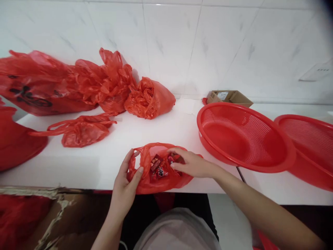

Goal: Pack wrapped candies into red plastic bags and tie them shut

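A red plastic bag (pixel 153 185) lies with its mouth open near the front edge of the white table. My left hand (pixel 127 180) grips the bag's left side by the handle, thumb in front and fingers behind. My right hand (pixel 191 163) reaches into the mouth from the right, its thumb and fingers closed round a small red-wrapped packet (pixel 171 159). Beside it in the bag are a dark red packet (pixel 156 163) and a red packet with black and white lettering (pixel 161 171). Some of the contents are hidden by the plastic.
To the right stand two red plastic baskets (pixel 226 139), with a small cardboard box (pixel 231 97) behind. A knotted small red bag (pixel 84 133) lies to the left. Several red bags (pixel 47 86) and a bundle of bags (pixel 162 99) line the tiled wall. An open carton (pixel 78 211) is below the table edge.
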A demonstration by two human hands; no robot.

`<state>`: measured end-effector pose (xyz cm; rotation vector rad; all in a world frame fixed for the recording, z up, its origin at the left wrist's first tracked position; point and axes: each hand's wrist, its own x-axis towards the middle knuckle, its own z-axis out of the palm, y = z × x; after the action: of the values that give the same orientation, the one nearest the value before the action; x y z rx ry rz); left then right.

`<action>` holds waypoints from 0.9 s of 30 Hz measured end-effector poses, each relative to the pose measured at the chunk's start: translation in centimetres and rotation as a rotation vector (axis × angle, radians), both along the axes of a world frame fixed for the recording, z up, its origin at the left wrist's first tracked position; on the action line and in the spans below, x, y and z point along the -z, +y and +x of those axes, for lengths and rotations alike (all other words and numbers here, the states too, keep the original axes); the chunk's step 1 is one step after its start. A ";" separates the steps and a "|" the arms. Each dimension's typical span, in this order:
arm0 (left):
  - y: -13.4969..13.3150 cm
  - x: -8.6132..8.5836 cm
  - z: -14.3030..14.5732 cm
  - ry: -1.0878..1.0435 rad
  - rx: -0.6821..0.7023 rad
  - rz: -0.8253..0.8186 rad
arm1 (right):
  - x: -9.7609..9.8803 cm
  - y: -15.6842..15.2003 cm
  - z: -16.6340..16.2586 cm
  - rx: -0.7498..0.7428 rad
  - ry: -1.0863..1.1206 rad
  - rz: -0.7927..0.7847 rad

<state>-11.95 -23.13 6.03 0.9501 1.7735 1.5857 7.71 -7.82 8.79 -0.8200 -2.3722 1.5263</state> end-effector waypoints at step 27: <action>-1.0 -0.9 -3.4 -0.132 0.048 -0.060 | -1.2 -3.5 6.8 0.615 0.160 0.298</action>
<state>-15.30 -24.17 6.96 0.8338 1.6861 1.5205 14.50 -11.27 9.96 -1.1558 -1.9075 0.9286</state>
